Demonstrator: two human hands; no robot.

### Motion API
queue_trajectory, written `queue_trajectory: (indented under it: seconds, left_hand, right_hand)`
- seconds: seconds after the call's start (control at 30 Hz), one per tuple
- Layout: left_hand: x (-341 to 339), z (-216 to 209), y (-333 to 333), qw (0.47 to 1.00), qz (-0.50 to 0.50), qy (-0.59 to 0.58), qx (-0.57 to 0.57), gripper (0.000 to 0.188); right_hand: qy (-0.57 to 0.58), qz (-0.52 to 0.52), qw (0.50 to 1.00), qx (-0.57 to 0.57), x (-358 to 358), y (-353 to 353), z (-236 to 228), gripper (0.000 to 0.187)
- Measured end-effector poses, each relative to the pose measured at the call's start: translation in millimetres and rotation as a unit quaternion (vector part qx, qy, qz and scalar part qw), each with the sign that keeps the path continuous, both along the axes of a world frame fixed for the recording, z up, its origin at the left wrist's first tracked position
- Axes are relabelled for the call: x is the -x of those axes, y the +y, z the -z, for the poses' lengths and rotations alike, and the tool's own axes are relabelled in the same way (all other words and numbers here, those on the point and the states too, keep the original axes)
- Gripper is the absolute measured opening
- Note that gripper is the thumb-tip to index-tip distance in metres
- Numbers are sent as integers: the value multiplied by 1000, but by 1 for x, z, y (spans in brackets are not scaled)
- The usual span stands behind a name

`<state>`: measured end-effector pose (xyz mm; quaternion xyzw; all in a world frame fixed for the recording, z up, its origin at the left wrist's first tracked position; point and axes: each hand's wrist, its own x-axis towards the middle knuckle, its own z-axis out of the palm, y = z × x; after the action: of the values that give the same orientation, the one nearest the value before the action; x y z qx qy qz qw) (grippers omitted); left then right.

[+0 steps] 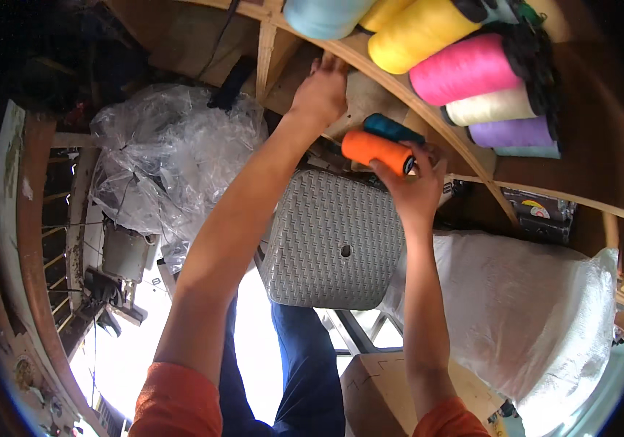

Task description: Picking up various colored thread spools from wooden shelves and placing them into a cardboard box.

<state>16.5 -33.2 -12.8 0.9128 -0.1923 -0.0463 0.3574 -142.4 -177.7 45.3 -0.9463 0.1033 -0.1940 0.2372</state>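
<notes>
My right hand (415, 178) grips an orange thread cone (371, 148) by its end, thumb on the near side and fingers around the far side. Just behind it lies a teal thread cone (392, 129); whether my fingers also touch that one I cannot tell. Stretched up to the wooden shelf (376, 79), my left hand (320, 95) has its fingers curled at the board's edge, their tips partly hidden. Below and between my arms is a grey woven-pattern stool seat (334, 244) with a hole in it.
Yellow (425, 36), pink (465, 69), cream (492, 107) and purple (512, 132) thread cones lie on the upper shelf. Crumpled clear plastic (173, 160) fills the left side. At right sits a large white sack (508, 306), with a cardboard box (374, 393) near my legs.
</notes>
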Motion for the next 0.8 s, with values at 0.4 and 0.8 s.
queue_trajectory:
  seconds: [0.4,0.8]
  left_hand:
    - [107,-138,90,874,374,247,186,80]
    - [167,-262,45,671,272,508,468,81]
  right_hand:
    - [170,-222,950,-142,83,44,-159,54]
    - [97,-1,958,-269,172,-28,-378,53]
